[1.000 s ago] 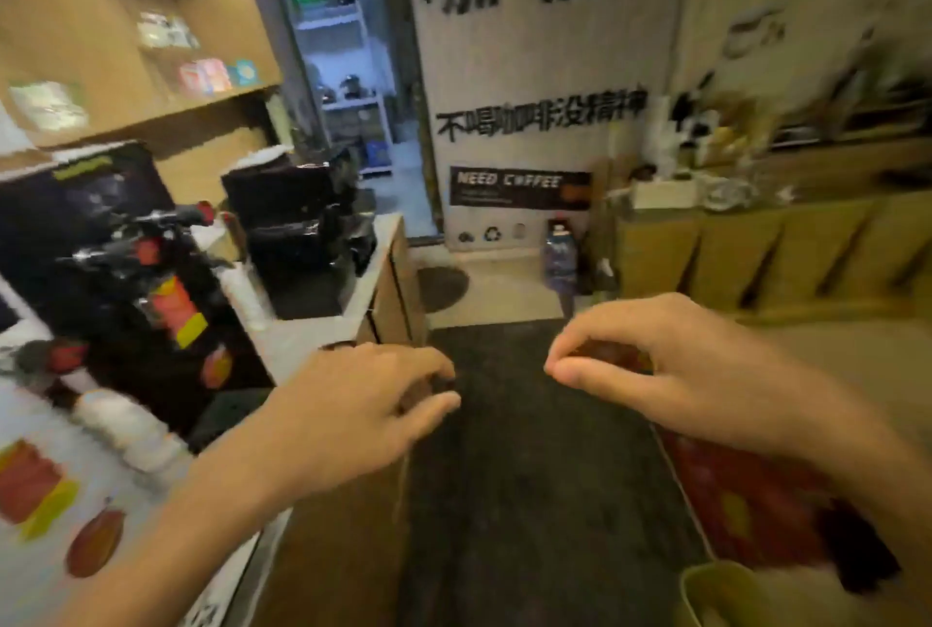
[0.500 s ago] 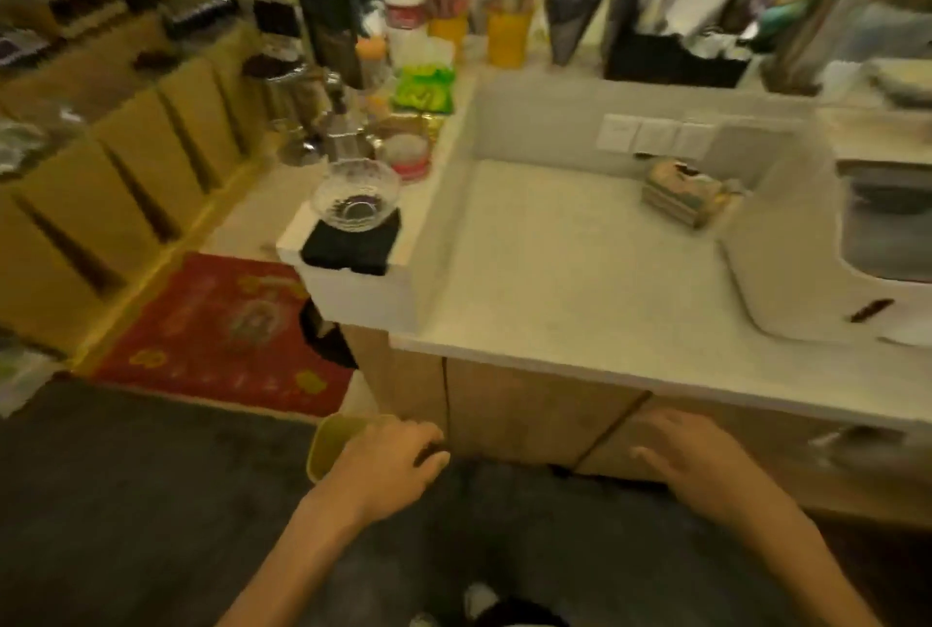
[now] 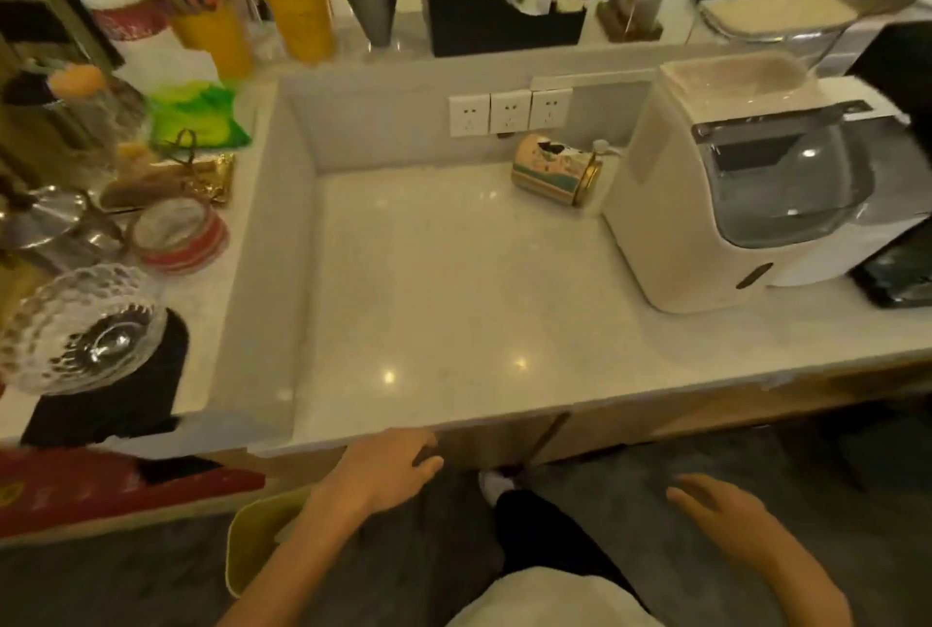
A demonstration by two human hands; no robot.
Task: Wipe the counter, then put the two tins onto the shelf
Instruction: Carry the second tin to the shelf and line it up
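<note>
Left hand [image 3: 386,467] curled, right hand [image 3: 718,505] spread (both empty).

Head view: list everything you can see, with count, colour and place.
White marble counter: one, centre.
Patterned round tin lying on its side: one, cream and green with a gold rim, back of counter.
White wall sockets: three, back wall.
Cream countertop machine with grey window: one, right.
Clear glass bowl: one, on a black stand, left.
Yellow cups holding sticks: two, back ledge.
Yellow-green bin: one, floor.
Left hand: empty, at counter edge.
Right hand: empty, open, below counter.
</note>
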